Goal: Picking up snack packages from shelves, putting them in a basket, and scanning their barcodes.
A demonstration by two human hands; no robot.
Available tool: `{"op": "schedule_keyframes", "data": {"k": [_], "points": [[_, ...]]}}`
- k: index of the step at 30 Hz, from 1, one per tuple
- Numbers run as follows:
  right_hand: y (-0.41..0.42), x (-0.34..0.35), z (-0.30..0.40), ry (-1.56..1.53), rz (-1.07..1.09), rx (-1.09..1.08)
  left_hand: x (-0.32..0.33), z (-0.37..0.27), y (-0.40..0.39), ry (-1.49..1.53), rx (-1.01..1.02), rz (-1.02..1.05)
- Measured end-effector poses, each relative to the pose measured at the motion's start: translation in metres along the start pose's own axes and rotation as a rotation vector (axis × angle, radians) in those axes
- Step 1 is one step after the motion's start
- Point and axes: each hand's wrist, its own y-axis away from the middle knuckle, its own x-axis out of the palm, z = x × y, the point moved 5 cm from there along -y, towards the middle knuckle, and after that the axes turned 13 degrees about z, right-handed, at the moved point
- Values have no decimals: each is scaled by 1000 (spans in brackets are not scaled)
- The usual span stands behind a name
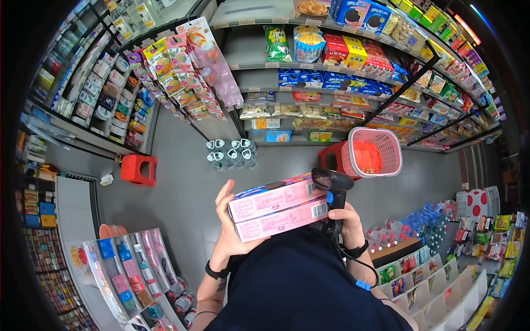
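My left hand (230, 231) grips the left end of two flat pink cardboard boxes (277, 215), stacked and tilted up toward the right. Their long sides, with small print and barcodes, face me. In my right hand (350, 221) is a black handheld barcode scanner (335, 182), its head above the boxes' right end, close to the barcodes. Whether scanner and boxes touch I cannot tell. A coiled black cable runs from the scanner past my right wrist, near a blue clip (363, 285). Part of my right hand's fingers is hidden behind the scanner and boxes.
Ahead are snack shelves (252, 65) with price tags. A pink basket (395, 153) holding something red stands on a red stool (331, 157). Bottled water (232, 154) stands on the floor; another red stool (138, 170) is left. Display racks (93, 265) flank me, with bottles (422, 223) at right.
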Motion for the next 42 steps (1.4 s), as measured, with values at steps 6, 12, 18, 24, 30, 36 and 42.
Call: {"op": "schedule_keyframes", "data": {"k": [6, 12, 18, 24, 30, 36, 42], "points": [[-6, 6, 5, -9, 96, 64, -3, -5, 9, -85, -50, -36], [17, -2, 17, 65, 66, 73, 22, -2, 2, 32, -27, 4], [61, -10, 16, 52, -63, -6, 46, -4, -17, 82, 27, 98], [91, -21, 6, -68, -176, -74, 61, -9, -41, 126, 91, 210], [99, -29, 0, -69, -146, -109, 77, 0, -31, 153, 97, 288], [104, -29, -3, -33, -166, -76, 78, 0, -19, 196, 46, 306], [96, -24, 3, 0, -140, -48, 71, -11, -20, 109, 54, 258]]}}
